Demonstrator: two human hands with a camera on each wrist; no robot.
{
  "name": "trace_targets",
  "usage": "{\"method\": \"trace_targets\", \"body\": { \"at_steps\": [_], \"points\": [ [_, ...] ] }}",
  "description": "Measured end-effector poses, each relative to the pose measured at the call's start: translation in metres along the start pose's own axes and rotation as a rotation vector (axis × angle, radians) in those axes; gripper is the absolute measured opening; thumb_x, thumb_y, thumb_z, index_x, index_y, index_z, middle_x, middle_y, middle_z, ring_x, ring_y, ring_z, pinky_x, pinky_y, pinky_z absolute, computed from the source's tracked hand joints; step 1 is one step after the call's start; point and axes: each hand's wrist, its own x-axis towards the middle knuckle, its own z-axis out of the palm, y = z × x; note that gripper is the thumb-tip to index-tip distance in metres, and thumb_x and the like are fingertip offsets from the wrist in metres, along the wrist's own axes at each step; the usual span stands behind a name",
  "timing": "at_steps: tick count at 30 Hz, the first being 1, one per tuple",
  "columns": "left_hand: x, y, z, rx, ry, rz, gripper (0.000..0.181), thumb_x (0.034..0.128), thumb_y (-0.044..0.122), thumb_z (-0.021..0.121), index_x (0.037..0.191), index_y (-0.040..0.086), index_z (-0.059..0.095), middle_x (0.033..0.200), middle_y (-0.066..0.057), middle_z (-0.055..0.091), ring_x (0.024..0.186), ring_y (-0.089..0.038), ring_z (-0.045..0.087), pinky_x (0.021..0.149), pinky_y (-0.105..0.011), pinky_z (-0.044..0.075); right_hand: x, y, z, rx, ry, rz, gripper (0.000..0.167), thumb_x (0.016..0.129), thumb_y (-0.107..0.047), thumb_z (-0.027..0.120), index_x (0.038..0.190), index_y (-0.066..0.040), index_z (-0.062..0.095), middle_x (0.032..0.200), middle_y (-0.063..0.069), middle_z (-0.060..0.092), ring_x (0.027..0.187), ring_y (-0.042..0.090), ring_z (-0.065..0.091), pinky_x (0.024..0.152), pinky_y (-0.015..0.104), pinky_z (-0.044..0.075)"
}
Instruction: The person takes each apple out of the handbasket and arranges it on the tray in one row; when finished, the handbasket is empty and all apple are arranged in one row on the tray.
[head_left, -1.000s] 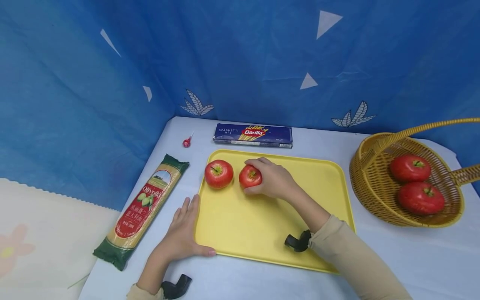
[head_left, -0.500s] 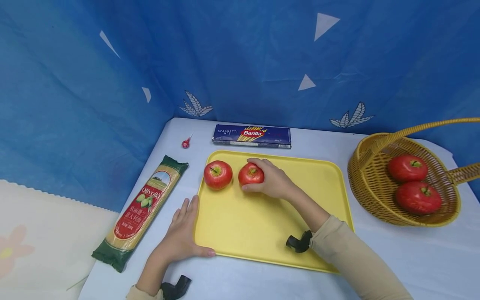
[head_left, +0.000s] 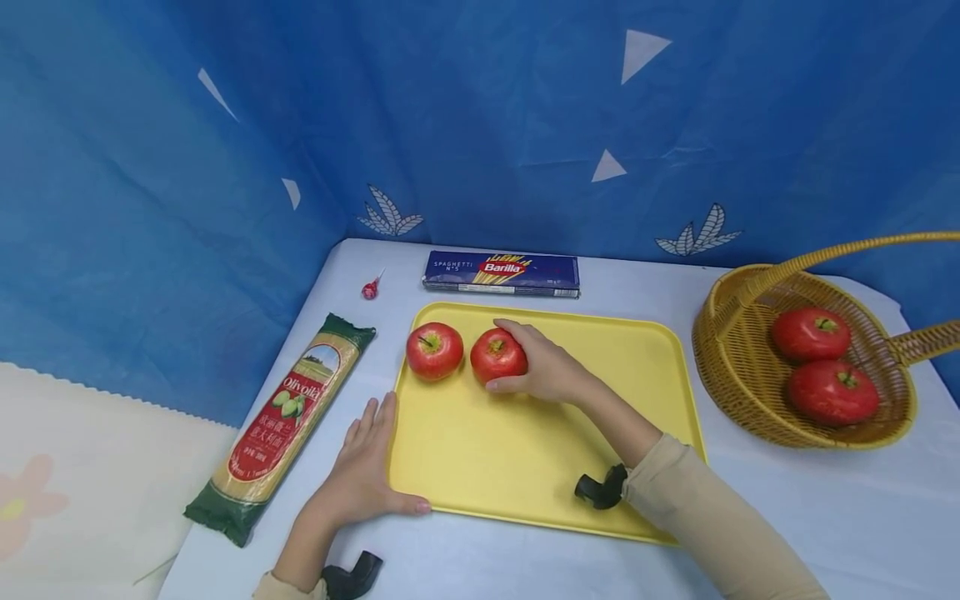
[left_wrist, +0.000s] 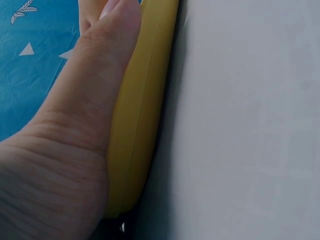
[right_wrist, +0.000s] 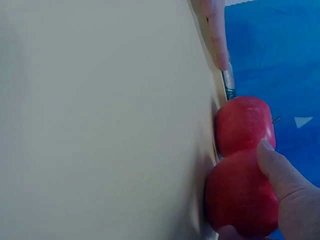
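Note:
On the yellow tray [head_left: 480, 458], my right hand [head_left: 546, 367] grips a red apple [head_left: 497, 357], thumb on its near side and fingers at the far side. The right wrist view shows this held apple [right_wrist: 240, 195] low in the frame, with the thumb across it. Just left of it on the tray sits another red apple [head_left: 435, 352], with a narrow gap between them in the head view. At the tray's left near corner my left hand [head_left: 360, 479] rests with spread, straight fingers along the left edge and the thumb along the front edge.
A wicker basket [head_left: 738, 392] with two red apples [head_left: 832, 392] stands to the right of the tray. A blue spaghetti box [head_left: 501, 273] lies behind it. On the left are a pasta packet [head_left: 281, 425] and a small red lollipop [head_left: 370, 289].
My right hand and the apple it holds have shifted slightly left and toward me, nearer the other apple. My left hand stays at the tray's corner. The view has shifted slightly.

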Motion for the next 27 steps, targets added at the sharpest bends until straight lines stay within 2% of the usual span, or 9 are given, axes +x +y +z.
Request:
{"method": "trace_targets", "body": {
  "at_steps": [7, 10, 13, 14, 16, 19, 22, 25, 27],
  "points": [
    [0.000, -0.002, 0.000, 0.014, -0.001, -0.015, 0.157, 0.0477, 0.079, 0.082, 0.160, 0.012, -0.004, 0.169, -0.013, 0.002, 0.155, -0.037, -0.007, 0.122, -0.063, 0.003, -0.013, 0.001, -0.007, -0.055, 0.046, -0.015, 0.099, 0.077, -0.048, 0.083, 0.156, -0.031, 0.027, 0.156, 0.004, 0.038, 0.140, 0.032, 0.043, 0.108, 0.061, 0.043],
    [0.000, -0.001, 0.001, 0.008, -0.001, -0.013, 0.156, 0.0482, 0.078, 0.082, 0.160, 0.012, -0.003, 0.168, -0.014, 0.003, 0.155, -0.038, -0.006, 0.121, -0.064, 0.003, -0.027, 0.001, -0.013, -0.062, 0.076, -0.004, 0.095, 0.077, -0.050, 0.082, 0.155, -0.034, 0.029, 0.156, 0.001, 0.038, 0.115, 0.029, 0.061, 0.093, 0.053, 0.054],
    [0.001, -0.001, 0.001, 0.004, -0.003, -0.012, 0.155, 0.0487, 0.078, 0.082, 0.160, 0.012, -0.003, 0.168, -0.014, 0.004, 0.155, -0.038, -0.006, 0.121, -0.064, 0.003, -0.047, 0.000, -0.022, -0.048, 0.105, 0.001, 0.092, 0.077, -0.058, 0.079, 0.153, -0.036, 0.032, 0.153, -0.003, 0.040, 0.085, 0.021, 0.061, 0.069, 0.037, 0.057],
    [0.001, -0.001, 0.001, 0.002, -0.004, -0.012, 0.155, 0.0489, 0.078, 0.082, 0.160, 0.012, -0.003, 0.168, -0.014, 0.004, 0.155, -0.039, -0.006, 0.121, -0.064, 0.003, -0.055, 0.000, -0.026, -0.041, 0.116, -0.003, 0.090, 0.076, -0.060, 0.078, 0.152, -0.037, 0.034, 0.151, -0.005, 0.041, 0.080, 0.020, 0.059, 0.063, 0.034, 0.054],
    [0.001, -0.001, 0.001, 0.004, -0.008, -0.012, 0.155, 0.0491, 0.079, 0.081, 0.160, 0.012, -0.004, 0.168, -0.014, 0.004, 0.155, -0.038, -0.006, 0.121, -0.064, 0.003, -0.073, 0.002, -0.034, -0.038, 0.147, -0.021, 0.087, 0.077, -0.062, 0.075, 0.151, -0.036, 0.037, 0.149, -0.005, 0.044, 0.081, 0.017, 0.057, 0.058, 0.030, 0.052],
    [0.001, 0.000, 0.001, 0.001, -0.013, -0.014, 0.156, 0.0487, 0.079, 0.081, 0.160, 0.012, -0.004, 0.168, -0.014, 0.004, 0.155, -0.038, -0.006, 0.121, -0.063, 0.003, -0.101, 0.010, -0.048, -0.064, 0.233, -0.067, 0.080, 0.081, -0.056, 0.075, 0.149, -0.029, 0.042, 0.144, -0.003, 0.048, 0.086, 0.016, 0.057, 0.060, 0.027, 0.051],
    [0.001, 0.001, 0.001, 0.003, -0.014, -0.011, 0.156, 0.0486, 0.080, 0.081, 0.160, 0.011, -0.004, 0.168, -0.014, 0.004, 0.155, -0.038, -0.006, 0.121, -0.063, 0.003, -0.130, 0.023, -0.063, -0.120, 0.367, -0.105, 0.072, 0.084, -0.042, 0.078, 0.146, -0.020, 0.048, 0.138, 0.004, 0.054, 0.086, 0.014, 0.057, 0.064, 0.026, 0.051],
    [0.000, 0.002, 0.000, 0.004, -0.015, -0.011, 0.156, 0.0488, 0.079, 0.081, 0.160, 0.012, -0.004, 0.168, -0.014, 0.003, 0.155, -0.039, -0.006, 0.121, -0.064, 0.003, -0.156, 0.040, -0.079, -0.189, 0.509, -0.076, 0.069, 0.081, -0.031, 0.084, 0.141, -0.018, 0.053, 0.129, 0.007, 0.058, 0.084, 0.010, 0.056, 0.066, 0.020, 0.050],
    [0.000, 0.002, -0.001, 0.007, -0.014, -0.012, 0.156, 0.0487, 0.079, 0.081, 0.160, 0.012, -0.004, 0.168, -0.015, 0.003, 0.155, -0.039, -0.006, 0.121, -0.064, 0.004, -0.172, 0.054, -0.092, -0.214, 0.581, -0.035, 0.071, 0.078, -0.028, 0.086, 0.140, -0.016, 0.054, 0.126, 0.010, 0.058, 0.084, 0.011, 0.054, 0.065, 0.013, 0.047]
  ]
}}
